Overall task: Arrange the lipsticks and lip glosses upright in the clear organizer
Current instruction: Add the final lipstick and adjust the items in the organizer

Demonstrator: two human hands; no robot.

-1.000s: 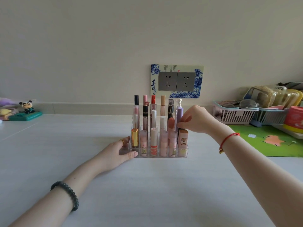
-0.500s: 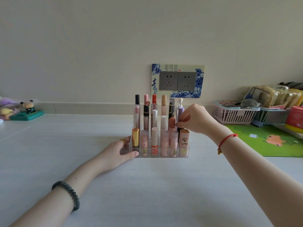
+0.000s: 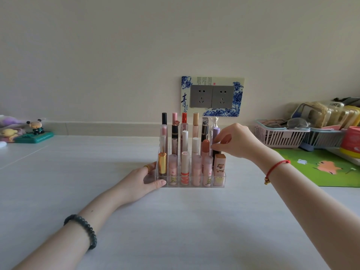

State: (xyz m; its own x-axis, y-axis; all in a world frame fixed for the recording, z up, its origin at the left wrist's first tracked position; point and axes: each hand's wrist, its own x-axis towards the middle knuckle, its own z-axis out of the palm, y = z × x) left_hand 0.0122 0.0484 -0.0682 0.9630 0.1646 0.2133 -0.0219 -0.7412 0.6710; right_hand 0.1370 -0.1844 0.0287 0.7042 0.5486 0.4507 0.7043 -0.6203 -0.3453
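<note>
Head view: a clear acrylic tiered organizer point(image 3: 222, 183) stands mid-table point(image 3: 175, 221), packed with upright tubes. The left hand point(image 3: 142, 182) grips its 9 o'clock end, unmoved. The right hand point(image 3: 235, 141), at 2 o'clock, has shifted slightly, and its fingertips now pinch a dark tube point(image 3: 216, 154) behind the square peach lipstick point(image 3: 220, 164). This is likely the final seating.

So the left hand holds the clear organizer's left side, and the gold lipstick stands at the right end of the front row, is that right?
Not quite: the head view shows the gold lipstick at the left end of the front row, beside the left hand, which does hold the clear organizer at its left side. The right end holds a square pink lipstick.
</note>
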